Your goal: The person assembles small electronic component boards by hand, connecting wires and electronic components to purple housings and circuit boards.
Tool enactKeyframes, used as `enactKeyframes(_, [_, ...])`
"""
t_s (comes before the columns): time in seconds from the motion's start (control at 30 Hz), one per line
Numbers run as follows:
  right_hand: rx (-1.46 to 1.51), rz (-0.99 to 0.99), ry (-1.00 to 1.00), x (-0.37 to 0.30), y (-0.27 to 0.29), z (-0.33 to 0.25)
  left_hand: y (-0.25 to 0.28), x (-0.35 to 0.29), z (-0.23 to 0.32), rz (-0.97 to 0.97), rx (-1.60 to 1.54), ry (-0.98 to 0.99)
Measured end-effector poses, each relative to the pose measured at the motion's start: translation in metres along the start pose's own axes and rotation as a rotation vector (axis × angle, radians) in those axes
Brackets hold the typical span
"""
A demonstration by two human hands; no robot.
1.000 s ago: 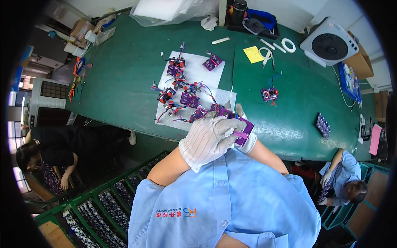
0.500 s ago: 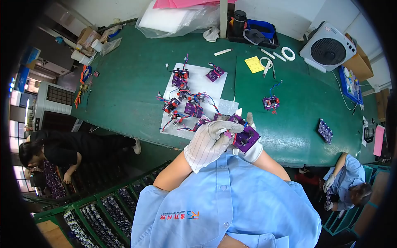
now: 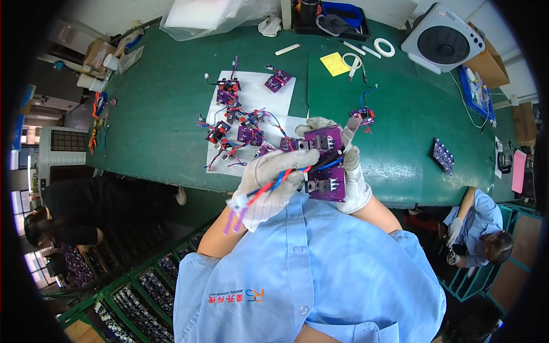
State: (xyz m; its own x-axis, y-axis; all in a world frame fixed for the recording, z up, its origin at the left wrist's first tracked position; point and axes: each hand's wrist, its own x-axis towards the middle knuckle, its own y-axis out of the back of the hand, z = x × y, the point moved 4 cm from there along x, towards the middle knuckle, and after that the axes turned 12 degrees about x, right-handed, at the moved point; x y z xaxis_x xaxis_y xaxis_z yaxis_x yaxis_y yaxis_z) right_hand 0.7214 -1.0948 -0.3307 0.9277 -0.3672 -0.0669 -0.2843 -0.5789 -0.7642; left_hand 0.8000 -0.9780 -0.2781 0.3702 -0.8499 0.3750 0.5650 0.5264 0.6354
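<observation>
Both my hands wear white work gloves and meet near the front edge of the table. My left hand (image 3: 271, 180) is closed, its fingers pinching a twisted red, blue and black wire bundle (image 3: 278, 181) that ends in a white plug and purple tips. In my right hand (image 3: 355, 183) is a purple circuit board (image 3: 327, 163), tilted up, with black components and metal tabs on it. Glove fingers show behind the board's far edge. A grey flat strip (image 3: 350, 132) sticks up beside the board, next to my right thumb; what holds it is unclear.
Several wired purple boards (image 3: 250, 135) lie on white sheets (image 3: 271, 103) to the left. One wired board (image 3: 362, 117) and a board with rows of components (image 3: 442, 155) lie to the right. Farther back are a yellow note (image 3: 334, 64), tape rolls (image 3: 384, 48) and a fan (image 3: 445, 43). Co-workers sit at both sides.
The board has turned in my hands, now showing its tabbed components. The wire bundle now trails over my left glove. My view has shifted, so the table things sit farther left and up.
</observation>
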Motion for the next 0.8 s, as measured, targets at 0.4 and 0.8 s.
enactKeyframes(0.4, [-0.209,0.035,0.165,-0.001,-0.001,-0.004,-0.007,-0.008,-0.011,0.124,-0.506,0.329])
enactKeyframes(0.8, [-0.769,-0.049,0.467,-0.009,0.022,0.011,0.018,0.000,-0.005,0.213,0.553,-0.271])
